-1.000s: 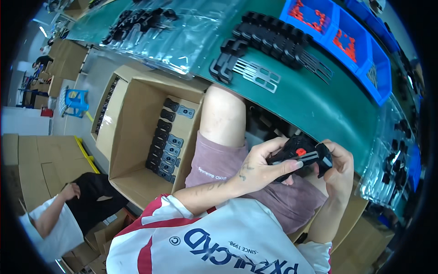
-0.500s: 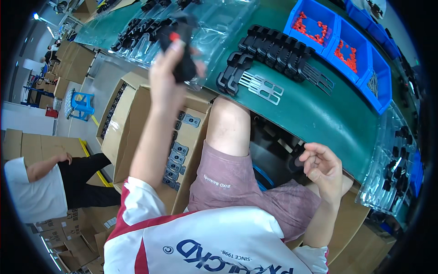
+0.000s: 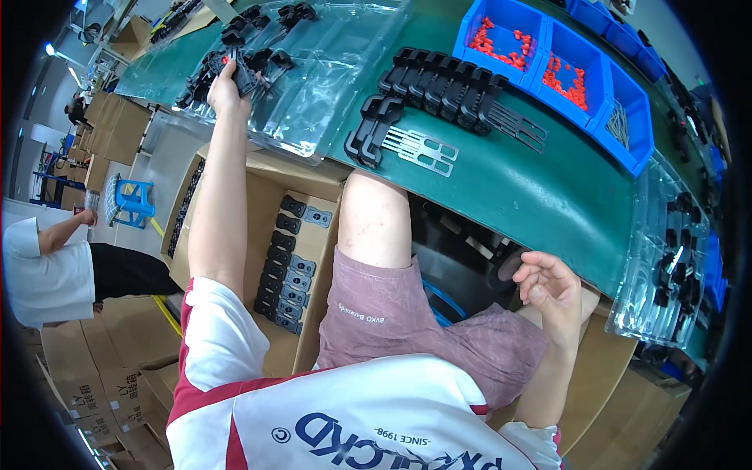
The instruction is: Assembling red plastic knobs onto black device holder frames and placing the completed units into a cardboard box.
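My left hand reaches far out to the left and grips a black plastic part with a small red piece on it. The part is held over a clear plastic tray, among several similar black parts. Its outline blends with theirs, so I cannot tell whether it touches the tray. My right hand hovers above my right thigh, near the table's front edge. Its fingers are loosely bent and apart, with nothing in them.
On the green table stand a row of black parts and flat metal brackets. Blue bins hold red pieces and metal pins. A cardboard box with grey and black parts sits below. Another clear tray lies right; a person stands left.
My left hand has moved left and away from me with the black part, from above the near tray edge to the parts in the tray. The right hand stays nearly still.
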The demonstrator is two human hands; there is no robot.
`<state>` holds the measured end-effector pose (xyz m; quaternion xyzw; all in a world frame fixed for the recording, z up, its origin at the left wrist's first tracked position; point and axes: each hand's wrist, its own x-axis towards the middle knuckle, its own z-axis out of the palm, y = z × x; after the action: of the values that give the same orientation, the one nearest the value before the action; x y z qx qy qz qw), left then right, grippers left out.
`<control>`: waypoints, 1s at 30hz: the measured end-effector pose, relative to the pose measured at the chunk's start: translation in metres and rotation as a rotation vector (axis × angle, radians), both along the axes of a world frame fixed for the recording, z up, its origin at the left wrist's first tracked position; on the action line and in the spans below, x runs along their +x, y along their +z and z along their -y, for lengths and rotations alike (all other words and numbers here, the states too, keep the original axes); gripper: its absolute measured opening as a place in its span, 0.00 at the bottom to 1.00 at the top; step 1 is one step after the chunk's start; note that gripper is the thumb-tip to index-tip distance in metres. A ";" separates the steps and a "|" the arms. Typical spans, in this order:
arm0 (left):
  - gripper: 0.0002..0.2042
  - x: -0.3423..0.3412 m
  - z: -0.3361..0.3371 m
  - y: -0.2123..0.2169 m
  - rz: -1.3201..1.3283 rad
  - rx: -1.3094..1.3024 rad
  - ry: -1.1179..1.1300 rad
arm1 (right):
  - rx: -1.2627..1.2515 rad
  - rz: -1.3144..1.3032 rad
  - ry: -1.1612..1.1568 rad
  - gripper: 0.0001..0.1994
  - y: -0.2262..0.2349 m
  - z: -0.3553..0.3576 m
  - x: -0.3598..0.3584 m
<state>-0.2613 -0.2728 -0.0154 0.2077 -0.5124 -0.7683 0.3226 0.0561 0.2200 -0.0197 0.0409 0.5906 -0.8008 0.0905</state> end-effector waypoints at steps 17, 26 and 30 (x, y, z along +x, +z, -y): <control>0.20 0.149 -0.166 0.064 -0.293 -0.104 -0.590 | 0.008 -0.006 -0.055 0.16 0.004 0.012 -0.007; 0.16 0.278 -0.290 0.022 0.050 0.262 -1.052 | -0.179 -0.138 -0.096 0.18 0.009 0.037 -0.015; 0.12 0.283 -0.292 0.018 0.085 0.391 -1.071 | -0.082 -0.057 -0.077 0.18 0.004 0.025 -0.005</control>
<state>0.0217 0.0188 0.0024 0.0058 -0.4069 -0.8961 -0.1772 0.0511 0.1946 -0.0156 0.0369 0.5577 -0.8281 0.0444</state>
